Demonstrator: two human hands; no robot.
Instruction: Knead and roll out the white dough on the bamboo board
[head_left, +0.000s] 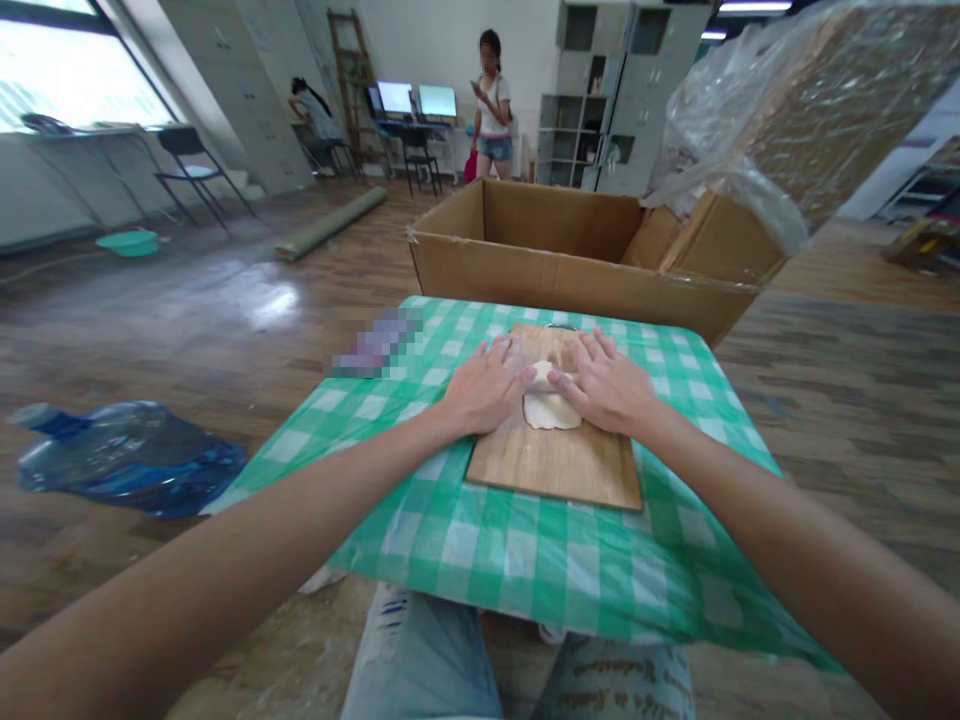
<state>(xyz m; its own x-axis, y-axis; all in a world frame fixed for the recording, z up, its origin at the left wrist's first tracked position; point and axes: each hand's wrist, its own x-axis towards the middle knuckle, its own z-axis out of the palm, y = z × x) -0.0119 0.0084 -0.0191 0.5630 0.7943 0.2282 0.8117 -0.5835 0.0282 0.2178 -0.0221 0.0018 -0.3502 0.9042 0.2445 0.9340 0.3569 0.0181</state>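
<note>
A flattened piece of pale dough (551, 411) lies on a wooden cutting board (555, 470), its far part looking folded or rolled into a thicker ridge. My left hand (489, 387) rests over the board at the dough's left side, fingers stretched forward and thumb touching the ridge. On the other side my right hand (606, 382) lies with its fingers extended, its thumb on the dough too. Both hands look open, palms down. What is under the palms is hidden. A metal handle ring (561, 326) shows at the board's far end.
The board lies on a table with a green checked cloth (450, 540). A blurred-out flat item (375, 342) sits at the cloth's far left corner. Beyond stands a big cardboard box (570, 268) with plastic wrap. A water jug (127, 455) lies left; a person (493, 110) stands behind.
</note>
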